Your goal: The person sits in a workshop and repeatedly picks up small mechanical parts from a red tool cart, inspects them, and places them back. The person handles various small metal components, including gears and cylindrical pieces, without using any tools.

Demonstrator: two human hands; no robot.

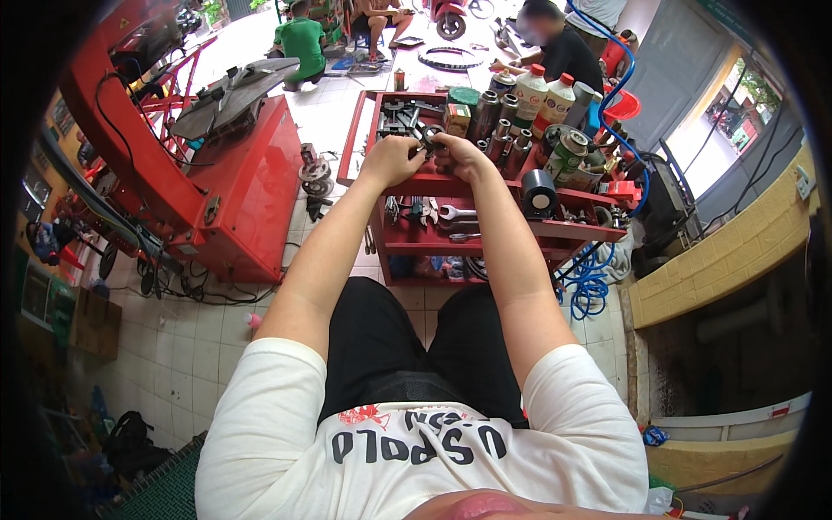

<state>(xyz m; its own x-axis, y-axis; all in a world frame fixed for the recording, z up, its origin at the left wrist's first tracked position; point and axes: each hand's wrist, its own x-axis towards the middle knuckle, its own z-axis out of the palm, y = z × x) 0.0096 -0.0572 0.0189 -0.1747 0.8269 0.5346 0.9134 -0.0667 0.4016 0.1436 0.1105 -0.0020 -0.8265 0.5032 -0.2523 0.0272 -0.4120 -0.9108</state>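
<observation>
Both arms reach forward to the top tray of a red tool cart [400, 184]. My left hand [394, 161] is closed, fingers curled, at the tray's near edge. Close beside it, my right hand [459, 158] is closed too. Between their fingertips is a small dark metal part [430, 135], partly covered by the fingers; its exact kind is too small to tell. Just beyond the hands, several metal tools [400, 116] lie in the tray. To the right of my right hand stand several metal sockets [500, 137].
Bottles [552, 106], a spray can [568, 154] and a black cylinder [539, 194] crowd the cart's right side. Wrenches [457, 212] lie on its lower shelf. A red machine [234, 186] stands left; a blue hose [591, 286] coils right. People [301, 43] sit farther off.
</observation>
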